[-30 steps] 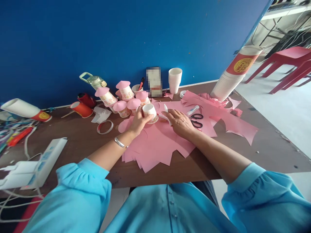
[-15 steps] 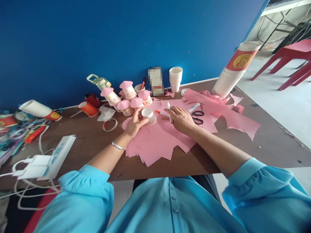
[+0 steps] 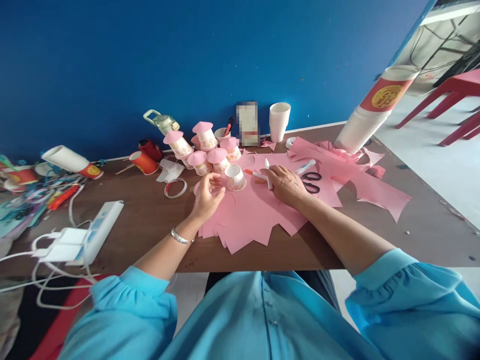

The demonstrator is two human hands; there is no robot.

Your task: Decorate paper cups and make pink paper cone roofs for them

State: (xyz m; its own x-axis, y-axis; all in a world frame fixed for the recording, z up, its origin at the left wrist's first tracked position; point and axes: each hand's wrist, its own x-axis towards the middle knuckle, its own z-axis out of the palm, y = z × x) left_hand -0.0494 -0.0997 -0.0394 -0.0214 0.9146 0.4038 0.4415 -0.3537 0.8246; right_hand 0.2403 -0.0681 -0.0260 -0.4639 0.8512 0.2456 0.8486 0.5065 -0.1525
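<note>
Fingers apart and curved, my left hand [image 3: 209,198] is just left of a small white paper cup [image 3: 234,173] with a patterned lower band, not gripping it. The cup stands on a spread of pink paper sheets [image 3: 247,215]. My right hand [image 3: 288,185] is closed around a small white pointed-tip bottle [image 3: 267,164], its tip up, low over the sheets. An orange-and-white pen [image 3: 255,174] lies beside that hand. Black scissor handles [image 3: 312,182] show to its right, with the blades hidden. Behind the cup stand several patterned cups with pink cone roofs [image 3: 199,161].
A white tape roll [image 3: 175,188] lies left of the sheets. Stacked paper cups [image 3: 279,122] stand by the blue wall, and a tall leaning stack [image 3: 365,125] is at right near pink scraps [image 3: 390,192]. A power strip [image 3: 101,232] with cables sits at left.
My left hand has let go of the white cup and drawn slightly left and down, its fingers opening. My right hand keeps the white bottle. The whole view has shifted a little.
</note>
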